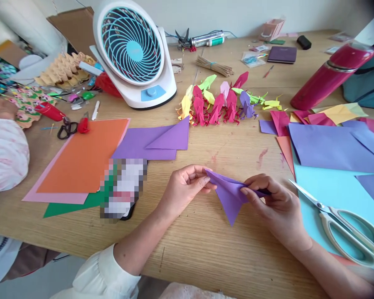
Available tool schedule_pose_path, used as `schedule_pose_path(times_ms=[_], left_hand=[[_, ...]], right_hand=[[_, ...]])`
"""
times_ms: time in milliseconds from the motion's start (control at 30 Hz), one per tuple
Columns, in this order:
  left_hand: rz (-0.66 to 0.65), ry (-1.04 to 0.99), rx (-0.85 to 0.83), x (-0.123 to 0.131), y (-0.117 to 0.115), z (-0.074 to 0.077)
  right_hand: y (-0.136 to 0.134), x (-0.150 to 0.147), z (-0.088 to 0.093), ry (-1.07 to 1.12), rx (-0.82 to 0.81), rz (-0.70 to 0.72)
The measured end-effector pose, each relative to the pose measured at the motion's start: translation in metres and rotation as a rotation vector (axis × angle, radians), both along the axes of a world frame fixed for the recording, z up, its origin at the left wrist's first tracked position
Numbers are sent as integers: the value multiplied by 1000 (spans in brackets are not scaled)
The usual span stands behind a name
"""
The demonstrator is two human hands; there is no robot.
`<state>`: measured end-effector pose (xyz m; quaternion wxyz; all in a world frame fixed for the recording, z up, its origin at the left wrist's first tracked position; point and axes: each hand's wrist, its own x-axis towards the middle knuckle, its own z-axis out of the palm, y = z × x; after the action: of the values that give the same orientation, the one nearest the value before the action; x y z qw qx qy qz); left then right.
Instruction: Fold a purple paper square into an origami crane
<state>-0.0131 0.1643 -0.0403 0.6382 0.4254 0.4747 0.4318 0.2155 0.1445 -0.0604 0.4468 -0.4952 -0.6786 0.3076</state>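
Between my two hands, just above the table, is a partly folded piece of purple paper [229, 197] with one corner pointing down. My left hand [188, 185] pinches its left tip between thumb and fingers. On the other side, my right hand [269, 201] grips the right end, its fingertips covering part of the folds. Purple sheets [156, 143] lie beyond my left hand, one with a folded-over corner. Close to my right hand rest large scissors [339, 220] with pale handles, lying on light blue paper [314, 191].
Finished folded paper figures [218, 104] stand in rows before a white fan [132, 54]. Orange paper [84, 158] and a blurred-out phone [124, 189] lie left. A red thermos [333, 77] stands at right. Another person's sleeve [6, 155] is at the left edge.
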Motion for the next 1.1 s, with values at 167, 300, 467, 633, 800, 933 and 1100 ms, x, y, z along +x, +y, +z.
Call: schedule_pose_path(times_ms=[167,300,467,633,800,933,1100], left_hand=[[5,-32,7,0,-3,6],[37,-6,25,2,-5,9],[62,35,25,4,-6,10],[57,24,-9,3,-5,10],[76,34,-10,3,-4,8],[85,27,6,3,-4,7],[81,21,20,2,-3,6]], right_hand=[[-1,0,-1,-49,83,-9],[-2,-1,1,-105,165,-8],[-4,-1,4,-160,280,9],[-5,-1,4,-210,371,26],[-5,-2,6,-191,320,15],[-4,-2,5,-179,260,-4],[-3,0,2,-116,173,-4]])
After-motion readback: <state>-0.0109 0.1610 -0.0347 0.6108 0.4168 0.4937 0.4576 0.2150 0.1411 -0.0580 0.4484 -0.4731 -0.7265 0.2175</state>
